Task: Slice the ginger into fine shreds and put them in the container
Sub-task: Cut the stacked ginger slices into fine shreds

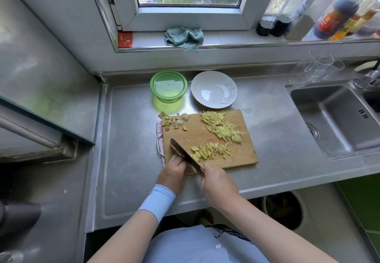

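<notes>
A wooden cutting board (244, 153) lies on the steel counter. Fine ginger shreds (221, 126) are piled at its far right, and a second row of cut ginger (209, 150) lies near the front. Ginger trimmings (174, 121) sit at the board's far left corner. My right hand (218, 182) grips the handle of a dark cleaver (185, 153) whose blade stands on the board at the left end of the near row. My left hand (173, 170) rests with curled fingers against the blade's left side; what lies under it is hidden. A green lidded container (168, 86) stands behind the board.
A white bowl (213, 89) sits beside the green container. A sink (337, 119) lies to the right with a clear jug (317, 68) behind it. A teal cloth (184, 37) and sauce bottles (337, 14) stand on the windowsill. A stove edge is at left.
</notes>
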`<state>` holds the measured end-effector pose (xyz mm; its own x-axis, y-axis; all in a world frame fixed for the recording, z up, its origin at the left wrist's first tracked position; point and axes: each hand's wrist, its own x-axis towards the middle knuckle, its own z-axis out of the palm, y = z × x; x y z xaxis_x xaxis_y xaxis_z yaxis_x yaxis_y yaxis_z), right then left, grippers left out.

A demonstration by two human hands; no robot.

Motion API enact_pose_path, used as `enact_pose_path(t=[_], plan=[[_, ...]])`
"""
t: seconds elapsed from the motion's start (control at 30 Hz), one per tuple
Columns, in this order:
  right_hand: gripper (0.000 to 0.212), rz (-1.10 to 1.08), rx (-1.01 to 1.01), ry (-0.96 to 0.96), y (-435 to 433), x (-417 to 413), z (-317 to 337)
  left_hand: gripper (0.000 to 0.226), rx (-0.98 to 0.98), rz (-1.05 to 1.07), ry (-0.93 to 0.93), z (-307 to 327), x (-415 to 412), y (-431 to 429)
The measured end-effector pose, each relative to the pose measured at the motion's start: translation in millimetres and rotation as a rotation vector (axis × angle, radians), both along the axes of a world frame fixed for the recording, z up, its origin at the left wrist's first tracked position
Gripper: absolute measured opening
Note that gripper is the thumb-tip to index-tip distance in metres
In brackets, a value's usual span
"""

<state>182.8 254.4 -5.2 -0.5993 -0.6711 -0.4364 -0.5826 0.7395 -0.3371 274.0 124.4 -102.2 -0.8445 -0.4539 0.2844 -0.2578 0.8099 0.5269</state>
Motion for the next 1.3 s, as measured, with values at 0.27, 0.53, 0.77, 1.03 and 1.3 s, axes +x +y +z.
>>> enact_pose_path(t=[0.27,0.53,0.77,1.03,1.3], plan=[[0.001,-0.013,0.015,0.007,1,4,-3,0.005,-0.035,0.005,0.002,1,-1,1],[0.009,0.007,-0.029,0.003,-4,0,-1,0.018,-0.012,0.014,-0.003,5,0,2],[0.006,-0.012,0.000,0.010,0,3,-7,0.020,-0.007,0.013,-0.022,4,1,1],[0.001,0.019,-0.013,-0.005,-11,0,-3,0.011,0.011,-0.008,-0.043,9,3,1],[0.002,-0.015,-0.004,0.009,3,4,-6,0.026,0.005,0.006,-0.065,9,2,2]])
